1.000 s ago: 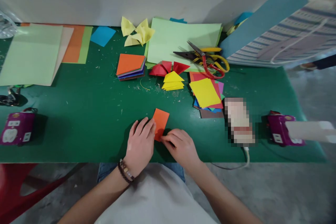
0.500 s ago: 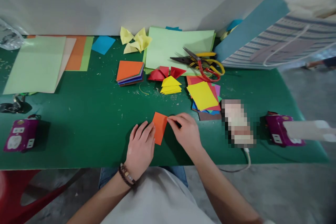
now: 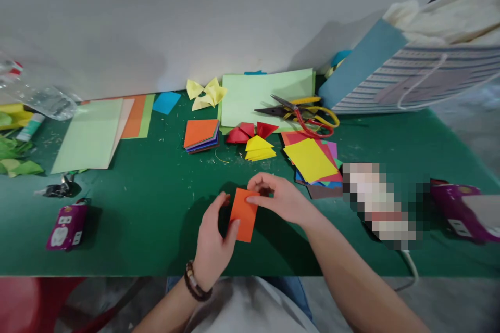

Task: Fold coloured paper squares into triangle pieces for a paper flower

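Both hands hold a folded orange paper point(image 3: 244, 216) just above the green table point(image 3: 148, 208). My left hand point(image 3: 213, 244), with a bead bracelet on the wrist, grips the paper's left edge between thumb and fingers. My right hand point(image 3: 279, 197) pinches the paper's top right corner. Beyond the hands lie yellow folded triangles point(image 3: 259, 148), red folded pieces point(image 3: 250, 131) and a stack of coloured squares with a yellow one on top point(image 3: 310, 159).
A second stack of squares topped with orange point(image 3: 201, 133) sits left of the red pieces. Scissors and pliers point(image 3: 299, 110) lie on a light green sheet point(image 3: 261, 94). Large sheets point(image 3: 94, 132) lie far left, a striped bag point(image 3: 414, 73) at right, purple boxes point(image 3: 66, 226) at both table ends.
The orange paper has come up off the table into both hands. My right hand moved from its lower corner to its top corner. The camera has tilted upward.
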`<state>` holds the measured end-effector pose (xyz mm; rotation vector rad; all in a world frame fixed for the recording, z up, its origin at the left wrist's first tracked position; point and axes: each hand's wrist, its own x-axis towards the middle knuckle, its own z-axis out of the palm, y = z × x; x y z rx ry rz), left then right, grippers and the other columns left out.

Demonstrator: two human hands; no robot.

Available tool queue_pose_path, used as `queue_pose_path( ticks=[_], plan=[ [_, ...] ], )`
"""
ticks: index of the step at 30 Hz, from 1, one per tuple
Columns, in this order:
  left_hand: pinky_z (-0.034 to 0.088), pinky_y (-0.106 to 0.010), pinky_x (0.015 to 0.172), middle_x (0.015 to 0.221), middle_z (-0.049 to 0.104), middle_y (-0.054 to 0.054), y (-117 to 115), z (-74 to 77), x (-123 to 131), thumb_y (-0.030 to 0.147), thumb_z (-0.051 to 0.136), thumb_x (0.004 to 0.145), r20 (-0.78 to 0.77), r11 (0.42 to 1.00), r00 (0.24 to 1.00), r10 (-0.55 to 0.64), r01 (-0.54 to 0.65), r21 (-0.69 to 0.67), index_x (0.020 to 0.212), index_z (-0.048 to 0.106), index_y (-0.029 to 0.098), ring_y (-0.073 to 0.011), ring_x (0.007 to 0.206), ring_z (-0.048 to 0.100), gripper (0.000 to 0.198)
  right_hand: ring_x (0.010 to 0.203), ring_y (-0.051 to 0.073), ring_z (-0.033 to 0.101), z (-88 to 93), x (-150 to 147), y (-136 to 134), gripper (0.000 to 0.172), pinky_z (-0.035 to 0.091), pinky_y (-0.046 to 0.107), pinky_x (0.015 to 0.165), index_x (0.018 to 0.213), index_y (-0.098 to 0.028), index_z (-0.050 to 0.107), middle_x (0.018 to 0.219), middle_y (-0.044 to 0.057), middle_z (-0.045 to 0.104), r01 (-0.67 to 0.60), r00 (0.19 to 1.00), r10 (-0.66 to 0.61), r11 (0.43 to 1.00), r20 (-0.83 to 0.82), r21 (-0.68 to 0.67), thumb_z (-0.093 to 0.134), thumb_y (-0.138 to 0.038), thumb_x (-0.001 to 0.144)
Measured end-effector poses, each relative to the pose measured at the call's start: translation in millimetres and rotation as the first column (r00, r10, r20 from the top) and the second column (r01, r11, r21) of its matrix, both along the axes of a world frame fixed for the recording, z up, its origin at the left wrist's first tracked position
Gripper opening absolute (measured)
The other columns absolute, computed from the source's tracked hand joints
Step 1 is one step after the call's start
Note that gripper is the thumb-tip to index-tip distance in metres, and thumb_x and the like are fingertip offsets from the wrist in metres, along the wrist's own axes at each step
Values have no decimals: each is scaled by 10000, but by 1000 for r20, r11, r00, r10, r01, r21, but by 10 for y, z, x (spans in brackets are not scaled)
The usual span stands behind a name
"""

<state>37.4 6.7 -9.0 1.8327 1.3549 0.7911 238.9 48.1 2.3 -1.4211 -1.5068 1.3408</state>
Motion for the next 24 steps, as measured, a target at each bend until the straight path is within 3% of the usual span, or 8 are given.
queue_pose_path(
  ticks=[2,5,7,10,17,19,21,24],
  plan=[
    [514,-286,777,1039,663,-72,230,160,7,357,504,918,147,976,989,16,16,-216,1199,541,172,-175,898,633,338,637,128,609,107,10,162,252,478,258,597,941,-196,638,735,-9,671,-12,995,11,1000,-96,-8,701,-321,732],
    [347,-213,498,597,493,21,584,377,53,439,465,916,146,952,989,-37,79,-294,706,594,151,-102,549,447,379,674,143,627,181,-23,369,289,498,270,611,940,-198,685,776,19,696,68,968,-56,997,-243,42,716,-378,716],
    [261,-220,480,545,350,45,746,443,90,434,480,902,150,965,986,-79,113,-237,569,476,160,-83,514,318,431,698,150,636,162,-61,442,261,511,275,624,880,-205,706,793,31,708,166,933,-135,984,-334,66,698,-420,732],
    [232,-233,494,547,299,47,845,418,118,410,487,895,152,965,976,-158,185,-185,534,407,167,-83,522,261,443,635,139,618,94,-95,446,232,500,259,572,784,-206,713,717,25,697,264,906,-221,961,-361,75,685,-433,749],
    [284,-226,518,522,362,31,819,300,33,451,521,884,237,938,955,-179,238,-251,509,461,151,-82,515,318,483,577,131,593,63,-105,349,246,481,241,514,730,-188,706,649,26,679,216,935,-183,973,-305,77,674,-428,774],
    [340,-217,532,572,461,15,829,289,16,525,559,851,408,872,902,-142,309,-380,632,578,144,-85,522,398,440,564,131,598,29,-126,355,256,492,241,506,732,-193,708,647,24,682,263,912,-232,964,-338,49,685,-447,762],
    [448,-256,604,764,606,-48,851,277,6,619,559,813,613,729,787,-69,460,-508,927,650,154,-133,610,545,487,576,135,615,-21,-148,359,249,515,247,517,756,-206,709,676,25,695,381,862,-340,924,-375,38,688,-455,761],
    [537,-375,711,1088,635,-169,903,264,-20,635,582,782,775,527,630,57,640,-559,1256,530,171,-238,808,654,666,664,156,663,-69,-161,334,201,554,270,570,883,-232,708,811,40,727,525,811,-457,844,-364,110,684,-405,783]
  ],
)
